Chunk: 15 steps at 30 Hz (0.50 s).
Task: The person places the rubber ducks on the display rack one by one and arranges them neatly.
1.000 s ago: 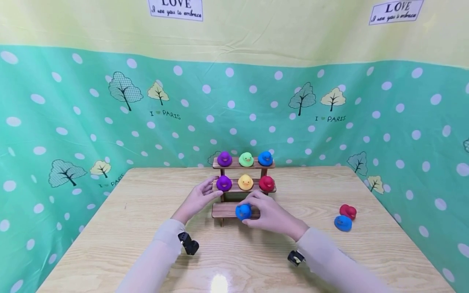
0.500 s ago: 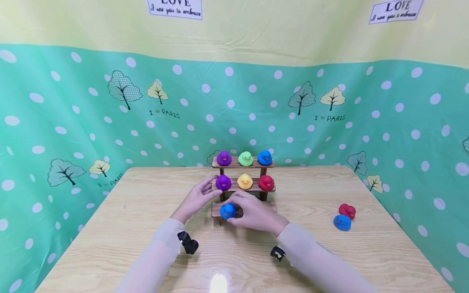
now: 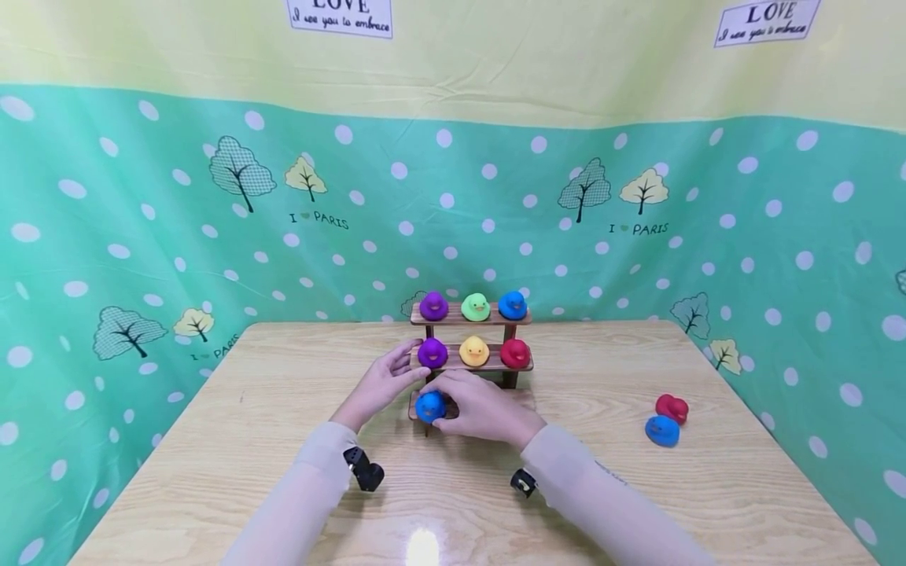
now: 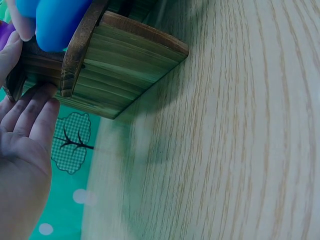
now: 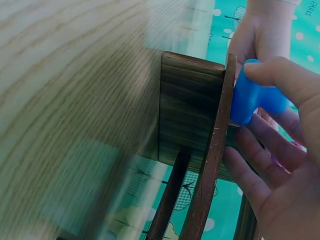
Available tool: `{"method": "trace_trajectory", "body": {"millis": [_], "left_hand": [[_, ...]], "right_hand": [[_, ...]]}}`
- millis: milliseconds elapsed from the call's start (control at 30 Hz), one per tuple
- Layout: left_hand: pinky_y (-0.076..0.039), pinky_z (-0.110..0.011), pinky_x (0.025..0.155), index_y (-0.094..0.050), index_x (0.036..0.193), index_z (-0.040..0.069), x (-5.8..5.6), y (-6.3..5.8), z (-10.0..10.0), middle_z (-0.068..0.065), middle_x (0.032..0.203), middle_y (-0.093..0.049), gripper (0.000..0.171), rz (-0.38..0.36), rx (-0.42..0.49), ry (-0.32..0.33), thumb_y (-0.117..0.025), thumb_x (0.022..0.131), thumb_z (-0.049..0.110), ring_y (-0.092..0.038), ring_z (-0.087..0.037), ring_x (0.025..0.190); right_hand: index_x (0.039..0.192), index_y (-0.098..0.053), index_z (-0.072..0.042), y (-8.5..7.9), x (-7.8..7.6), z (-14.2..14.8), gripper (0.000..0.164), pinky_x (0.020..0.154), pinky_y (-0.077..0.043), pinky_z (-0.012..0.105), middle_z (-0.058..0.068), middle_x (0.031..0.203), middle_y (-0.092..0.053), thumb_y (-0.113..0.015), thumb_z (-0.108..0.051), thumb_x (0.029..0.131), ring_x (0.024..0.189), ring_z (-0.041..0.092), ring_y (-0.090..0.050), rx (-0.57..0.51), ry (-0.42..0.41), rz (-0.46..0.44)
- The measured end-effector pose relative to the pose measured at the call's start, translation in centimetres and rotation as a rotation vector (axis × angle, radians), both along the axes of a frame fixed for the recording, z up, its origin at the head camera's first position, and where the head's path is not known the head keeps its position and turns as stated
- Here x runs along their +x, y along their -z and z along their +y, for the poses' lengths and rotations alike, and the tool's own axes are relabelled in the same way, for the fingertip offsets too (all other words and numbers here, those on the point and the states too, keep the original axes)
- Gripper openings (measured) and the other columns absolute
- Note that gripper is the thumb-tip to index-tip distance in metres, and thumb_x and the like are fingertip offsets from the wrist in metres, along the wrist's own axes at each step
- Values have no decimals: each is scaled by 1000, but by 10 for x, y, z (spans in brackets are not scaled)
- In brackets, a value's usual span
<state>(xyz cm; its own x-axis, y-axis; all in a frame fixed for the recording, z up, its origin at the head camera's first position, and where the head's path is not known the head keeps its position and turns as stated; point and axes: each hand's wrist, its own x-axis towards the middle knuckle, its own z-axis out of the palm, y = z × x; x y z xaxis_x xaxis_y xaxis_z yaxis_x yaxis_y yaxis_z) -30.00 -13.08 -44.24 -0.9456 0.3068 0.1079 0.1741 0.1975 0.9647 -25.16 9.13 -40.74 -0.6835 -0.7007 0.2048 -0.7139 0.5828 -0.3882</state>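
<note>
A small three-tier wooden stand (image 3: 463, 359) stands near the back of the table. My right hand (image 3: 484, 407) pinches a blue rubber duck (image 3: 430, 407) at the left end of its lowest shelf. In the right wrist view the duck (image 5: 245, 95) sits against the shelf board, thumb on one side and fingers on the other. My left hand (image 3: 382, 385) holds the left end of the middle shelf, thumb at the front and fingers behind. Beside that thumb is a purple duck (image 3: 432, 354), with a yellow duck (image 3: 474, 351) and a red duck (image 3: 515, 354) along the same shelf.
On the top shelf sit a purple duck (image 3: 434, 306), a green duck (image 3: 476, 307) and a blue duck (image 3: 513, 306). Two more lie at the table's right, a red duck (image 3: 672, 409) and a blue duck (image 3: 662, 431). A polka-dot curtain (image 3: 453, 204) hangs behind.
My right hand has carried the blue duck leftward along the lowest shelf, from near its middle to its left end. The left hand has stayed in place at the stand.
</note>
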Motion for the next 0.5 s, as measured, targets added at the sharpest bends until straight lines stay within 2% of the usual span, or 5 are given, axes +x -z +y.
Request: {"method": "trace_trajectory", "body": {"millis": [167, 400, 500], "left_hand": [[-38, -48, 112, -34, 156, 6, 1, -2, 0, -27, 152, -40, 72, -21, -9, -2, -71, 96, 23, -43, -40, 137], [-39, -48, 110, -35, 154, 0, 18, -24, 4, -30, 148, -43, 68, -4, -8, 17, -69, 97, 17, -45, -42, 134], [-39, -49, 110, -35, 154, 0, 21, -26, 4, -30, 148, -43, 68, 7, -6, 17, -69, 97, 17, -45, -43, 134]], "right_hand": [[135, -60, -17, 2, -2, 0, 44, 107, -45, 34, -5, 132, -60, -73, -24, 93, 127, 15, -51, -8, -5, -26], [138, -57, -14, 3, -1, 0, 47, 108, -45, 36, -3, 135, -59, -72, -21, 94, 128, 17, -51, -33, 7, -60], [139, -57, -14, 4, -1, 0, 47, 109, -44, 35, -2, 136, -58, -72, -21, 94, 128, 16, -51, -40, 12, -60]]}}
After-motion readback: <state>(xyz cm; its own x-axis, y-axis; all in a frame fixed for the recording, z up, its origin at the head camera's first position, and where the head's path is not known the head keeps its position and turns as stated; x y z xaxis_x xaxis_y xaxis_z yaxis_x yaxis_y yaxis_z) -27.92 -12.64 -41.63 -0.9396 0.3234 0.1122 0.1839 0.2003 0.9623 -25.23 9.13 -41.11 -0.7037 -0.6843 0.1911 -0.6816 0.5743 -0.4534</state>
